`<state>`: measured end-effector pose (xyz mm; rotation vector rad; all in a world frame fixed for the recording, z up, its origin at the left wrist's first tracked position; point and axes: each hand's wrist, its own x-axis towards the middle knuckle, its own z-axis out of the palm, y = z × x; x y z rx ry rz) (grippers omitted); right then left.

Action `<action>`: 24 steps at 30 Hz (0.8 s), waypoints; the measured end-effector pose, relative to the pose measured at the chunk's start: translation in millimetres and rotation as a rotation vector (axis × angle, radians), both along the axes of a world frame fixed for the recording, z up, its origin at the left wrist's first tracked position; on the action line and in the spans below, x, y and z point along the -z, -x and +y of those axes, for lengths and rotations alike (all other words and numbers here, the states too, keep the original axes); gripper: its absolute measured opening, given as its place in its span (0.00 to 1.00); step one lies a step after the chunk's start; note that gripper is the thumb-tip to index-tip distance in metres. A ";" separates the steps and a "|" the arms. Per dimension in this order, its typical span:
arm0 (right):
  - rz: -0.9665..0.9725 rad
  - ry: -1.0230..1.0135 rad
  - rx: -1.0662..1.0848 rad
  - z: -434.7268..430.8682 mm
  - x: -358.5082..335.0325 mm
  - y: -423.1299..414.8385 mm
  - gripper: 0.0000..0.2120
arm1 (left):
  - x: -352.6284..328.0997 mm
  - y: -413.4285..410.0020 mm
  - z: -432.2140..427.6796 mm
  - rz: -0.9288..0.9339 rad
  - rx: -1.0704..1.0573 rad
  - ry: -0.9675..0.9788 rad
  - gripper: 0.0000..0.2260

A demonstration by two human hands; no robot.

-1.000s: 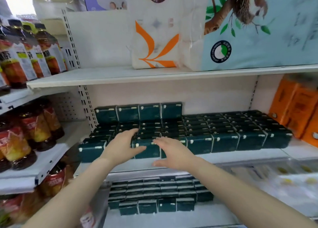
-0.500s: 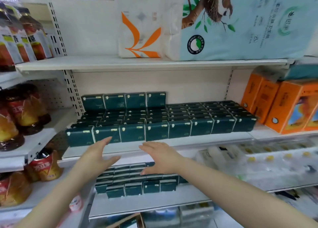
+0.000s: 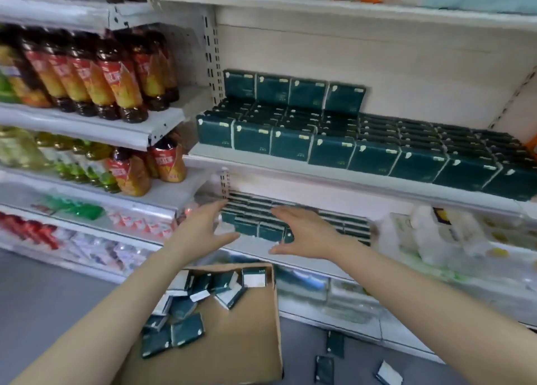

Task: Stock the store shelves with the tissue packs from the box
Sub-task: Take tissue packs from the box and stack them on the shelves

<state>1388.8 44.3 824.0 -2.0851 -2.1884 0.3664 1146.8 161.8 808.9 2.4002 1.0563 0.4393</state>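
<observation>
Both hands are held empty in front of the lower white metal shelf [image 3: 252, 246], with fingers stretched and relaxed: the left hand [image 3: 203, 227] near its left end, the right hand [image 3: 305, 233] just beside it. Nothing is grasped. They are probably kept low because the next packs must be fetched from the brown cardboard box [image 3: 247, 341], which stands open on the floor directly below.

The loose dark green tissue packs [image 3: 186, 329] lie there in disorder, mostly toward the box's left side. The same packs are set in tidy rows [image 3: 331, 155] on the middle shelf [image 3: 319, 178], fronts outward, surely for customers.

A smaller block [image 3: 255, 225] on the lower shelf is partly hidden behind the hands. Some stray packs [image 3: 324, 368] lie on the floor, right of the box. The middle shelf's right end is cut off, and the print cannot be read.
</observation>
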 end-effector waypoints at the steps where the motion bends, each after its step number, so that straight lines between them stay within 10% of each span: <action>1: 0.016 0.010 -0.022 2.9 8.7 10.3 0.46 | 5.0 15.8 -1.9 0.032 -0.034 0.025 0.37; 24: 0.341 0.517 0.141 153.0 260.2 207.3 0.46 | 228.9 243.5 95.3 0.267 -0.489 0.626 0.35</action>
